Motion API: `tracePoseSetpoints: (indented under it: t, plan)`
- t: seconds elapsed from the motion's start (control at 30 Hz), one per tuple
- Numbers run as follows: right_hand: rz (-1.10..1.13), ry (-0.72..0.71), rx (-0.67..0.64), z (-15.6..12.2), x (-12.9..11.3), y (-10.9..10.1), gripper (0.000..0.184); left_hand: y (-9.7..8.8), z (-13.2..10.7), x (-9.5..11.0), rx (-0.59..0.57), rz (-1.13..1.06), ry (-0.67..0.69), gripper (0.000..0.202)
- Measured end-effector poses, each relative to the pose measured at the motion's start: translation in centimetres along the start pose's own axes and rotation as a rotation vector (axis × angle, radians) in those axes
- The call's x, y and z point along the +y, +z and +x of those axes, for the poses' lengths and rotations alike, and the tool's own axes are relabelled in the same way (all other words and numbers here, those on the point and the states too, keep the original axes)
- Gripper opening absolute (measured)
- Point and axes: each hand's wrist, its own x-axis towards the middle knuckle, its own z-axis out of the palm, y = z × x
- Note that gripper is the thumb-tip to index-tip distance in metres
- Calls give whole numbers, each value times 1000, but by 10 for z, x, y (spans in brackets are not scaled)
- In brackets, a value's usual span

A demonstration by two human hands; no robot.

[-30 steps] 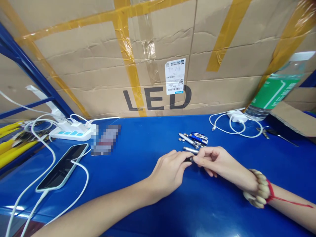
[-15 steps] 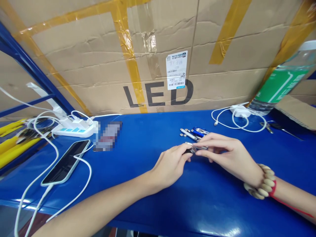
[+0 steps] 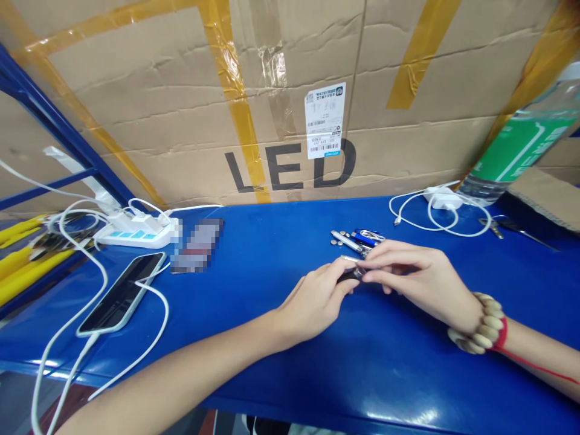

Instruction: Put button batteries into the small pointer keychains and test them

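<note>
Near the middle of the blue tabletop (image 3: pixel 281 254), both hands meet at a small black-and-silver object (image 3: pixel 352 273). My left hand (image 3: pixel 316 299) is closed around its left part, thumb and fingers pressed together. From the right, my right hand (image 3: pixel 410 272) pinches its end between thumb and fingertips. Fingers cover much of the object, so I cannot make out its exact kind. Just beyond the hands lie a slim silver tube (image 3: pixel 347 242), a shiny blue pen-like piece (image 3: pixel 368 235) and several small round metal discs like button cells (image 3: pixel 334 243).
A large cardboard box (image 3: pixel 181 133) stands behind. A phone (image 3: pixel 122 293), a white power strip (image 3: pixel 140 235) and loose cables occupy the left. At back right are a white charger (image 3: pixel 443 197) with cable, a green-labelled bottle (image 3: pixel 516 151) and keys (image 3: pixel 493 226).
The view has shifted slightly. Both hands stay together at the small object; the right fingertips have come closer to its end, and the object has turned a little.
</note>
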Motion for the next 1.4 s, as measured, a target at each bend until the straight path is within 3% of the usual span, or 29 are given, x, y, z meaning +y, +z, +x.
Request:
tracePoseSetpoints:
  t: [0.27, 0.53, 0.83, 1.13, 1.4]
  plan:
    - [1, -6, -40, 1, 0, -5, 16, 1, 0, 0, 18, -72, 21, 22]
    - [-15, -14, -38, 2, 1, -8, 17, 2, 1, -4, 51, -5, 80, 22]
    - [33, 14, -33, -2, 0, -2, 19, -1, -1, -1, -1, 5, 13, 27]
    - [21, -1, -148, -3, 4, -6, 18, 0, -5, -2, -49, 14, 34, 21]
    - [-60, -54, -158, -1, -4, -6, 21, 0, -6, -1, -66, 41, 58, 16]
